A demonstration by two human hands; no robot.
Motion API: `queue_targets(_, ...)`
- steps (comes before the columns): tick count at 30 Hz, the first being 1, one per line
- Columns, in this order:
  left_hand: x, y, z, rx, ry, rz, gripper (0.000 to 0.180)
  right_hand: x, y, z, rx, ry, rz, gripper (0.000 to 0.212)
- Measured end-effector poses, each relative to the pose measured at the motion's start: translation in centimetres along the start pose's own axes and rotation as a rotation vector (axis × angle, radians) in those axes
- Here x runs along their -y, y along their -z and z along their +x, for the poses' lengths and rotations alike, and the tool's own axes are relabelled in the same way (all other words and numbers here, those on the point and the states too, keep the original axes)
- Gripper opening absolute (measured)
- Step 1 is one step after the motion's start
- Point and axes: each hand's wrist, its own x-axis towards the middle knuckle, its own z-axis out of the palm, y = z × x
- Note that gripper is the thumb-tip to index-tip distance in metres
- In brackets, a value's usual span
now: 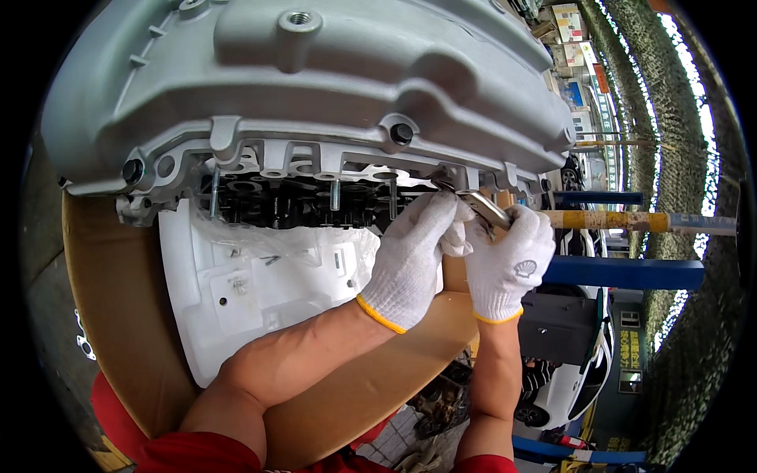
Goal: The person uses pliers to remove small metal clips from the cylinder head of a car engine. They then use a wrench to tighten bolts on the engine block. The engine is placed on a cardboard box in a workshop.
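Observation:
Both my hands wear white knitted gloves with yellow cuffs. A shiny metal wrench-like tool [486, 208] slants along the lower right edge of the engine, and my right hand [512, 256] is closed around its near end. My left hand [414, 248] is closed at the tool's far end, its fingertips pinched against the engine's side; what they grip is hidden. Above both hands looms the engine's grey metal cover [339, 94], with a black bolt [401, 134] on its edge. Below the cover, a threaded stud [336, 195] sticks out left of my left hand.
Under the engine, a white molded liner [268, 307] with clear plastic film sits in an open cardboard box [110, 299]. To the right, a yellow-and-white pole [615, 220] and a blue beam [631, 272] reach across. Beyond them stands a white car [579, 386].

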Motion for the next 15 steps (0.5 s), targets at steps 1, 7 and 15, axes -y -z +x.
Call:
queue_targets(1, 0.2, 0.1, 0.1, -0.003, 0.002, -0.002, 0.029, -0.1, -0.7, -0.4, 0.009, -0.027, 0.053, 0.043)
queue_targets(7, 0.1, -0.3, -0.1, -0.042, 0.024, -0.002, 0.027, 1.1, -2.9, -2.6, 0.036, -0.153, 0.252, 0.044)
queue_targets(15, -0.1, 0.1, 0.1, -0.034, -0.014, 0.074, 0.028, -0.1, 0.7, 1.0, -0.047, 0.072, -0.073, 0.039)
